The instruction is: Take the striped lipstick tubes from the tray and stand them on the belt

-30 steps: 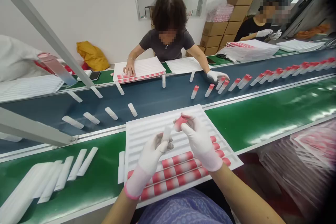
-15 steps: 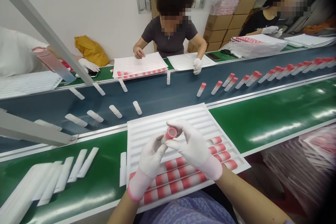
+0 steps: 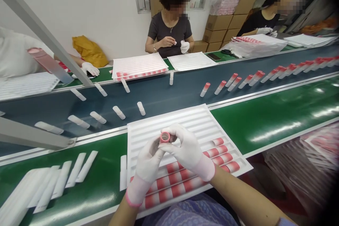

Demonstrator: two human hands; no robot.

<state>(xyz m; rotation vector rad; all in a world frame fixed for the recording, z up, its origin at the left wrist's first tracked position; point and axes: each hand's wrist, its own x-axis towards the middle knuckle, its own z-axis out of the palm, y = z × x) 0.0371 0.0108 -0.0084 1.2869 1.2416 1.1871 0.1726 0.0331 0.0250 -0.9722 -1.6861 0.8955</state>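
Observation:
A small red tube (image 3: 164, 137) is gripped between my two gloved hands, its open round end facing up toward me. My left hand (image 3: 148, 162) closes round its lower left side, and the fingers of my right hand (image 3: 186, 148) pinch it from the right. Both hands hover over a white ribbed tray (image 3: 144, 127). Rows of red-and-white tubes (image 3: 182, 186) lie in the grooves nearest me, partly hidden by my hands. Left of the tray, a white tube (image 3: 123, 173) and a group of other white tubes (image 3: 62, 180) rest on the green surface.
Beyond the tray runs a dark belt (image 3: 169, 95) with white tubes (image 3: 97, 117) standing at left and red-topped tubes (image 3: 233, 79) at right. A metal frame bar (image 3: 34, 134) juts in from the left. Across the belt, a co-worker (image 3: 169, 31) sits behind white trays (image 3: 190, 61).
My hands have shifted slightly left with the tube, whose open end now faces me more. The co-worker opposite has raised both hands from the trays to the chest.

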